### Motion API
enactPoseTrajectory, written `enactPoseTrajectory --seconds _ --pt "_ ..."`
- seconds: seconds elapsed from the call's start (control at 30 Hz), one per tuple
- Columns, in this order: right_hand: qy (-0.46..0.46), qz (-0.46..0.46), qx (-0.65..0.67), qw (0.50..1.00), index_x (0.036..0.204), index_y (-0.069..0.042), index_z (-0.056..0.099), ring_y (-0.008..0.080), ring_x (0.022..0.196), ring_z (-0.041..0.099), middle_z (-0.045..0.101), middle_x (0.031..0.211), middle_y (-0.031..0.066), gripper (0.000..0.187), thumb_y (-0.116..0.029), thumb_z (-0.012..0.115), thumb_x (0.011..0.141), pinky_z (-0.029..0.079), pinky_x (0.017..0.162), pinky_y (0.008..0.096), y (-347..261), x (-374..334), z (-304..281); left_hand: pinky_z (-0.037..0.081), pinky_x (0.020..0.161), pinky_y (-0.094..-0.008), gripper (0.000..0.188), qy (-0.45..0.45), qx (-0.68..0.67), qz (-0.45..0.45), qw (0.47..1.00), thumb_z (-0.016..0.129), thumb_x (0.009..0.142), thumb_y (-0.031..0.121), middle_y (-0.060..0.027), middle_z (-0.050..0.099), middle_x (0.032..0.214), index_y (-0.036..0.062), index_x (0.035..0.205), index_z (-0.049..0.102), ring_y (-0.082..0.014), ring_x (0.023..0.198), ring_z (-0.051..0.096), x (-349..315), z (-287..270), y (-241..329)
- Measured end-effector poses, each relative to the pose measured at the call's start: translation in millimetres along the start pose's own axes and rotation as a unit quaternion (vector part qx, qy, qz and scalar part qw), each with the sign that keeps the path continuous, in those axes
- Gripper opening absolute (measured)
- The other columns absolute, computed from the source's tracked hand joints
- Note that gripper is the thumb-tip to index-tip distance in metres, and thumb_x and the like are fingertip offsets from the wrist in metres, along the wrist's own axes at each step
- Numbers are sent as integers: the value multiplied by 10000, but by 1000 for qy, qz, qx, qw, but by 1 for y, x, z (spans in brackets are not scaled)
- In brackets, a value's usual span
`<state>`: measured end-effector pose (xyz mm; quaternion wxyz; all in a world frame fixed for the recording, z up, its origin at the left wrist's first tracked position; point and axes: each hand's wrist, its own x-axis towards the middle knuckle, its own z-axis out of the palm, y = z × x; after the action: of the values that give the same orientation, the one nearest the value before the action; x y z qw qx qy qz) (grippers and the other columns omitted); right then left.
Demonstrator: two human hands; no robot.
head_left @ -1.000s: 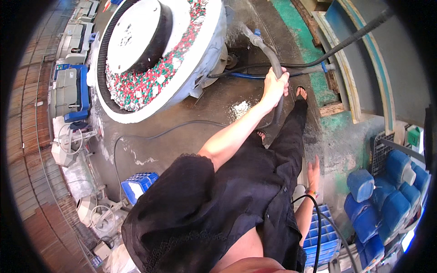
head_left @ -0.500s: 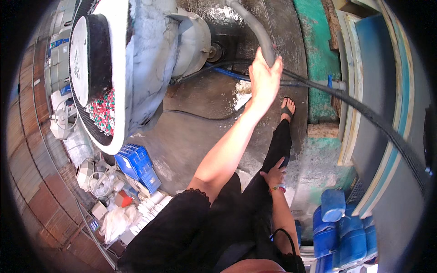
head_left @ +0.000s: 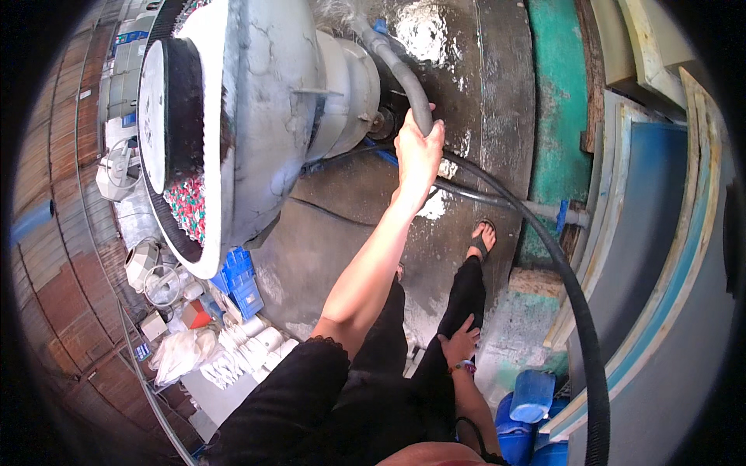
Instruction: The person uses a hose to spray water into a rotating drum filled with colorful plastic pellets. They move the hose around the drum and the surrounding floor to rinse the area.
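My left hand (head_left: 418,154) is wrapped around a grey hose (head_left: 406,80), in front of me at the upper middle. Water (head_left: 336,11) sprays from the hose's far end, beside a large white round machine tub (head_left: 268,116). Inside the tub lie many small red, green and white pieces (head_left: 186,203), next to a dark drum with a pale round lid (head_left: 154,116). Lower down, my right hand (head_left: 460,346) rests with spread fingers on my black-trousered leg and holds nothing. A beaded bracelet (head_left: 461,366) circles that wrist.
Wet concrete floor (head_left: 342,221) surrounds my feet. A black hose (head_left: 571,287) curves down the right side. Past a green strip (head_left: 556,93) stand framed panels (head_left: 653,186). Blue jugs (head_left: 532,394) sit lower right; blue crates (head_left: 238,283) and white items (head_left: 249,342) lie left.
The view has shifted. My left hand has moved left and slightly down with the hose, and spraying water now shows at its far end. My right hand stays on my leg.
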<state>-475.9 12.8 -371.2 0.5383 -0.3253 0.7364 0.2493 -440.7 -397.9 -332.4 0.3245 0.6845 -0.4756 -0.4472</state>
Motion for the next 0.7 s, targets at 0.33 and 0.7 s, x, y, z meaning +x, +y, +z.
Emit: enactPoseTrajectory --seconds 0.33,0.7 --pt "20 5 -48 999 1415 -83 146 355 1120 440 400 1243 215 1036 -451 750 658 434 854 516 7 8 -14 373 409 -240 260 80 110 114 984 554 848 65 15 495 593 38 1104 517 -59 458 450 58 10 29" --pt "68 -7 -84 994 1405 -86 170 328 1060 459 420 1170 175 1036 -440 764 635 426 848 509 12 -2 15 402 429 -254 253 104 135 135 976 553 841 72 -15 530 600 24 1088 518 -80 472 491 41 -10 23"
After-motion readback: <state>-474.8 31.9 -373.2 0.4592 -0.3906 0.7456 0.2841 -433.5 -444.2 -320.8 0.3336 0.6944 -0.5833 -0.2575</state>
